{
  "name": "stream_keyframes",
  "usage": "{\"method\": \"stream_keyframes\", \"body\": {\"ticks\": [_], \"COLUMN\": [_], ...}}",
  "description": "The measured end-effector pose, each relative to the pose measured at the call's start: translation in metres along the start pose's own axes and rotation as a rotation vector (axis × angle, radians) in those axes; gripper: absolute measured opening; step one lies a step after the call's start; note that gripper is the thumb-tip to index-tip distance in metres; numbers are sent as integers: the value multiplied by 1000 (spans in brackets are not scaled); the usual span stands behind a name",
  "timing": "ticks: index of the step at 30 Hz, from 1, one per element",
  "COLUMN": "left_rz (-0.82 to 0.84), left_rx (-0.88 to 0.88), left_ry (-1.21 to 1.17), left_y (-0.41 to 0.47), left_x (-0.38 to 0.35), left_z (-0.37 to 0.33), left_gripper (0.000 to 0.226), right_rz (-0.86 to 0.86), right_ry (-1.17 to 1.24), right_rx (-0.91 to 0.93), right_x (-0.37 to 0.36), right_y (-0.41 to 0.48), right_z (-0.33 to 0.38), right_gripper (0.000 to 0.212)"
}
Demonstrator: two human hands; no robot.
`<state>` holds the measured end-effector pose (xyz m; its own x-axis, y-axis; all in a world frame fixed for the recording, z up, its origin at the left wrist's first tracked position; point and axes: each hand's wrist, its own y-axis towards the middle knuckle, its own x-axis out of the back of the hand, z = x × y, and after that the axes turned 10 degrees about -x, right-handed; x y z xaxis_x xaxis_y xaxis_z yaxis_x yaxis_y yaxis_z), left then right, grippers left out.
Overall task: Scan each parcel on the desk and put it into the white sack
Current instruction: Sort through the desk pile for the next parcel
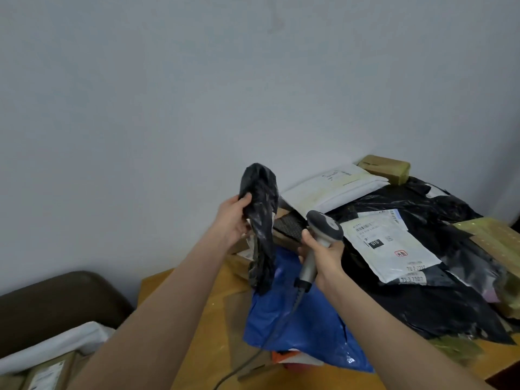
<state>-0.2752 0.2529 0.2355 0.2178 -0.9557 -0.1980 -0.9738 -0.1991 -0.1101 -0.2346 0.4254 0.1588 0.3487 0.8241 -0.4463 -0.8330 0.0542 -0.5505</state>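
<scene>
My left hand [232, 218] grips a crumpled black plastic parcel [260, 226] and holds it up above the desk, hanging downward. My right hand [323, 256] grips the grey handle of a barcode scanner [323, 229], whose dark head sits just right of the black parcel; its cable trails down toward me. More parcels lie on the wooden desk [202, 319]: a blue bag [306, 327], a large black bag [439, 302] with a white labelled mailer [391, 249] on top, and a white mailer [329, 190] at the back. The white sack [56, 344] stands open at lower left.
Brown cardboard boxes sit at the back right [385, 167] and the right edge [495, 235] of the desk. A labelled cardboard box [47, 372] lies inside the sack. A dark brown chair back [59, 299] stands behind the sack. A plain wall rises behind the desk.
</scene>
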Motion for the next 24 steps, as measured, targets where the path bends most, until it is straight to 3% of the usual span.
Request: {"method": "stream_keyframes", "body": {"ticks": [7, 16, 19, 22, 24], "left_rz": [-111, -161, -186, -393, -605], "left_rx": [12, 160, 185, 46, -164], "left_ry": [-165, -155, -100, 111, 564], "left_y": [-18, -54, -61, -65, -73], "left_x": [115, 234, 272, 316, 340], "left_z": [-44, -63, -59, -48, -43], "left_gripper": [30, 33, 29, 29, 44], "right_rz": [130, 197, 127, -15, -66], "right_ry": [-91, -101, -156, -268, -411], "right_rx": [-40, -154, -191, -100, -6], "right_x": [-62, -140, -164, -181, -189], "right_y": [-35, -69, -78, -80, -79], "right_z": [-23, -95, -128, -149, -157], "right_gripper": [15, 20, 16, 24, 27]}}
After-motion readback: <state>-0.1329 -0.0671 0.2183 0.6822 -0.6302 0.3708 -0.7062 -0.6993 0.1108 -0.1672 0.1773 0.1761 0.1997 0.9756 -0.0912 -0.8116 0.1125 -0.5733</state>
